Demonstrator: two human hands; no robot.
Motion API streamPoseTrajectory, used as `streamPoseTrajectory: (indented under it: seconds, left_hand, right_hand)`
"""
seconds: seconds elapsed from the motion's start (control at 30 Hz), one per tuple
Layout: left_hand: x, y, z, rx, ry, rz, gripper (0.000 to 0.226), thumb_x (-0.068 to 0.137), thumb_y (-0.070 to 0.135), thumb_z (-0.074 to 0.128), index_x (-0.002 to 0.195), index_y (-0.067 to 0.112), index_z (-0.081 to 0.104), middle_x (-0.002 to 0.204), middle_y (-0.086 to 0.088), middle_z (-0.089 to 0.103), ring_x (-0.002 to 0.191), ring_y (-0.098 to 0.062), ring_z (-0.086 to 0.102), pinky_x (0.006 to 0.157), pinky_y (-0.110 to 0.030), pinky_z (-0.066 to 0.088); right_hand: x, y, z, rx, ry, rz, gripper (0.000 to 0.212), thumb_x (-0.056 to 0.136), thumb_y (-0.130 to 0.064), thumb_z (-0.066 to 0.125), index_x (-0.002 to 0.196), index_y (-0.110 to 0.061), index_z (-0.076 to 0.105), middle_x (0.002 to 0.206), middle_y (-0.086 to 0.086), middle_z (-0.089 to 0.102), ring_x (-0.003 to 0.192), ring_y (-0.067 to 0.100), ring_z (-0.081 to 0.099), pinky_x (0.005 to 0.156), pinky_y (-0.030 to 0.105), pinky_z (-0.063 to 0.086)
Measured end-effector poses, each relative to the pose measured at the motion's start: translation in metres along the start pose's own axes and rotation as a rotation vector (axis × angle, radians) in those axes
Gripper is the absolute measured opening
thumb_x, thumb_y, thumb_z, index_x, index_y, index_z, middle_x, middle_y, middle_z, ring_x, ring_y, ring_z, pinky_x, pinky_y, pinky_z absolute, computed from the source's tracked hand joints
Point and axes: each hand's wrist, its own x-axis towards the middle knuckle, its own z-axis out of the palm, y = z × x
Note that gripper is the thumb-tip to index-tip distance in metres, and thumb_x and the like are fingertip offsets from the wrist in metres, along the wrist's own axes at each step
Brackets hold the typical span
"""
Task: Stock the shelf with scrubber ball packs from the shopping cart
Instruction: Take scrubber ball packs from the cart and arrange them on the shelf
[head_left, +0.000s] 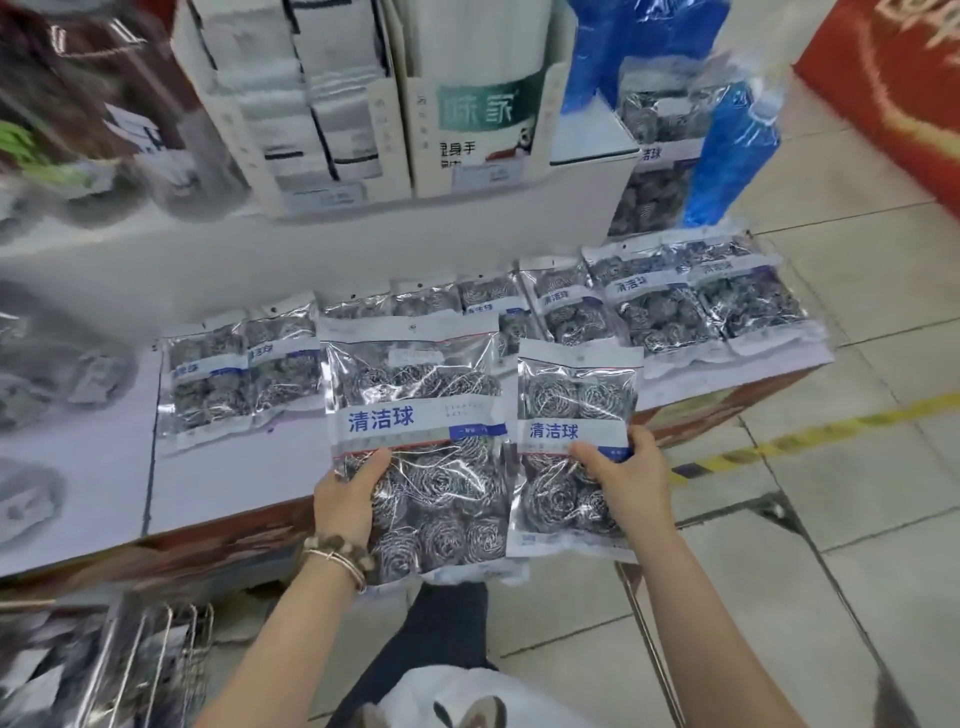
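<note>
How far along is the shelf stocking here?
Done: a row of packs already lies on the shelf. In hand: the left hand grips a large pack, the right hand a smaller pack, neither placed yet. Left: setting both down; what remains in the cart is too blurred to judge.

Silver, blue, white
Clear plastic scrubber ball packs show silver spiral-wound balls and blue lettering on white bands.

White display boxes behind; blue bags right; striped tape on tiled floor.
</note>
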Motion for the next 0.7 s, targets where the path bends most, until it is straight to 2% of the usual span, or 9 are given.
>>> streamPoseTrajectory:
  seconds: [0.07,0.13,0.2,0.3,0.37,0.53,0.63,0.7]
  left_hand:
    - [0.015,0.008,0.014,-0.016,-0.006,-0.011,0.036,0.081,0.025,0.067,0.114,0.011,0.059,0.101,-0.003,0.06,0.098,-0.023,0.053,0.09,-0.034,0.038]
    - [0.033,0.017,0.028,-0.033,-0.011,-0.019,0.036,0.082,0.025,0.066,0.114,0.011,0.058,0.095,0.0,0.06,0.094,-0.022,0.052,0.089,-0.035,0.039]
    - [0.053,0.027,0.038,-0.039,-0.002,-0.029,0.036,0.083,0.024,0.065,0.115,0.009,0.057,0.086,0.004,0.058,0.085,-0.02,0.051,0.082,-0.032,0.041]
    - [0.081,0.039,0.051,-0.038,-0.005,-0.028,0.041,0.083,0.025,0.065,0.119,0.008,0.055,0.09,0.003,0.058,0.083,-0.018,0.051,0.077,-0.03,0.039]
    - [0.096,0.045,0.057,-0.044,-0.006,-0.027,0.041,0.083,0.024,0.064,0.12,0.01,0.055,0.087,0.007,0.057,0.085,-0.018,0.051,0.079,-0.031,0.038]
    - [0.113,0.054,0.064,-0.047,0.067,-0.091,0.032,0.084,0.022,0.063,0.112,0.009,0.056,0.098,-0.003,0.056,0.091,-0.02,0.049,0.083,-0.032,0.035]
    - [0.121,0.049,0.061,-0.062,0.111,-0.142,0.026,0.084,0.022,0.063,0.107,0.013,0.056,0.098,-0.003,0.057,0.092,-0.021,0.05,0.084,-0.033,0.035]
    - [0.124,0.043,0.06,-0.065,0.141,-0.186,0.022,0.083,0.024,0.064,0.102,0.015,0.058,0.096,-0.003,0.059,0.091,-0.023,0.053,0.085,-0.035,0.038]
  right_hand:
    - [0.021,-0.004,-0.001,-0.007,0.017,0.0,0.038,0.073,-0.032,0.079,0.095,-0.012,0.055,0.086,0.001,0.064,0.08,0.022,0.061,0.071,0.039,0.051]
    - [0.045,-0.012,0.001,-0.03,0.019,-0.006,0.04,0.074,-0.033,0.078,0.097,-0.01,0.055,0.086,0.003,0.064,0.077,0.02,0.06,0.066,0.034,0.049]
    - [0.07,-0.022,0.005,-0.053,0.023,-0.006,0.041,0.075,-0.033,0.077,0.099,-0.01,0.054,0.086,0.002,0.063,0.075,0.018,0.059,0.063,0.029,0.047]
    - [0.109,-0.037,0.014,-0.097,0.01,-0.006,0.034,0.079,-0.031,0.075,0.097,-0.014,0.052,0.083,-0.003,0.06,0.071,0.012,0.056,0.056,0.021,0.041]
    - [0.136,-0.046,0.023,-0.116,-0.021,0.002,0.031,0.08,-0.029,0.074,0.098,-0.016,0.052,0.084,-0.005,0.06,0.071,0.008,0.056,0.056,0.019,0.04]
    - [0.199,-0.059,0.053,-0.166,-0.091,0.041,0.038,0.08,-0.03,0.074,0.107,-0.013,0.052,0.094,0.002,0.063,0.081,0.018,0.06,0.07,0.031,0.048]
    - [0.231,-0.061,0.079,-0.23,-0.191,0.054,0.045,0.081,-0.033,0.073,0.112,-0.008,0.052,0.096,0.003,0.063,0.082,0.02,0.061,0.066,0.028,0.044]
    - [0.246,-0.063,0.098,-0.264,-0.264,0.051,0.045,0.082,-0.032,0.072,0.113,-0.007,0.052,0.093,0.0,0.061,0.074,0.012,0.058,0.057,0.021,0.041]
